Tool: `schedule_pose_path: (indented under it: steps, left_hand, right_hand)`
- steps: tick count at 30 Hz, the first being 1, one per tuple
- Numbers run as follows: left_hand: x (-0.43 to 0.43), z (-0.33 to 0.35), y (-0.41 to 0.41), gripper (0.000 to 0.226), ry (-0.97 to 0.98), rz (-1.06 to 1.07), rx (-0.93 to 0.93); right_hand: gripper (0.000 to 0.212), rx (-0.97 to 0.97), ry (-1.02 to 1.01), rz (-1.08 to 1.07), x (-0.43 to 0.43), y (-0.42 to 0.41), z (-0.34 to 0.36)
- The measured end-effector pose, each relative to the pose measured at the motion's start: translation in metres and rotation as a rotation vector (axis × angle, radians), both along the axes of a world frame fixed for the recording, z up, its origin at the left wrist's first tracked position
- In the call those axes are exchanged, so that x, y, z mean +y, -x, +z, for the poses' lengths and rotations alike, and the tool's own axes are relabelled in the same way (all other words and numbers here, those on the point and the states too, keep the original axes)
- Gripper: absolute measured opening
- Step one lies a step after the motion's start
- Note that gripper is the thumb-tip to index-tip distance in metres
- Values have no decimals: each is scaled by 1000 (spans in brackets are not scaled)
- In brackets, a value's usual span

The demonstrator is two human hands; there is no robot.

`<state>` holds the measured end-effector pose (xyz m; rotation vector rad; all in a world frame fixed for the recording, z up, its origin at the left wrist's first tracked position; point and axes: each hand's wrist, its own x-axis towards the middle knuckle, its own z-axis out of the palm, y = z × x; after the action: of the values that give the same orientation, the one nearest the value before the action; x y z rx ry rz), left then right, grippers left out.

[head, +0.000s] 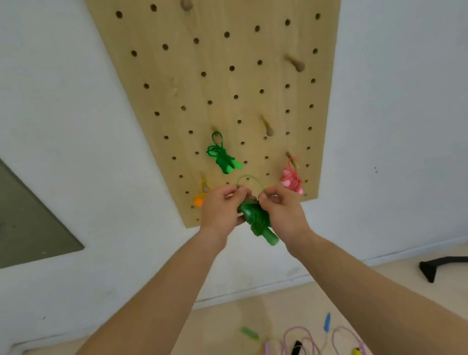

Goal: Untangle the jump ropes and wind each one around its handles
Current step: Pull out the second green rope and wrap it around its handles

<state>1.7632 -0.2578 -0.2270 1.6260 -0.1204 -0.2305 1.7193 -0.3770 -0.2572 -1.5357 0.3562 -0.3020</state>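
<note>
Grips: L hand [220, 209], R hand [284, 211] pinch green rope [257, 219], at pegboard [221, 86] btm edge

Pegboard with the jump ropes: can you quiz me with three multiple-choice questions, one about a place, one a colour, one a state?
1. Where is the pink rope? A. low on the pegboard's right; B. at its top; C. in a hand.
2. What colour is the bundle that the left hand and right hand hold? A. blue; B. green; C. orange.
3. How do the ropes on the floor lie? A. wound; B. loose, tangled; C. hung up.
1 A: it hangs from a peg there. 2 B: green shows between the fingers. 3 B: they sprawl in loops.
</note>
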Motion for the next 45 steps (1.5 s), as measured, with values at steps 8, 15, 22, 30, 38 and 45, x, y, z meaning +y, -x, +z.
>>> schedule_pose_path:
  steps: [8, 15, 22, 30, 38, 45]
  left_hand:
    - [-82, 2, -67, 11, 50, 77, 109]
    - [-150, -24, -145, 16, 34, 292, 109]
    - [-185, -47, -203, 33, 68, 442, 88]
    - [-185, -49, -248, 31, 8, 364, 53]
    - [-177, -43, -265, 12, -199, 247, -16]
    - [-166, -39, -256, 29, -468, 174, -162]
  right_hand:
    - [12, -47, 8, -150, -63, -64, 8]
    - [11, 7, 66, -171, -115, -149, -14]
    - [11, 61, 54, -155, -140, -214, -28]
    - [12, 66, 188, -35, -158, -253, -20]
    - [14, 133, 327, 80, -174, -276, -14]
    - [38, 206, 521, 89, -175, -267, -10]
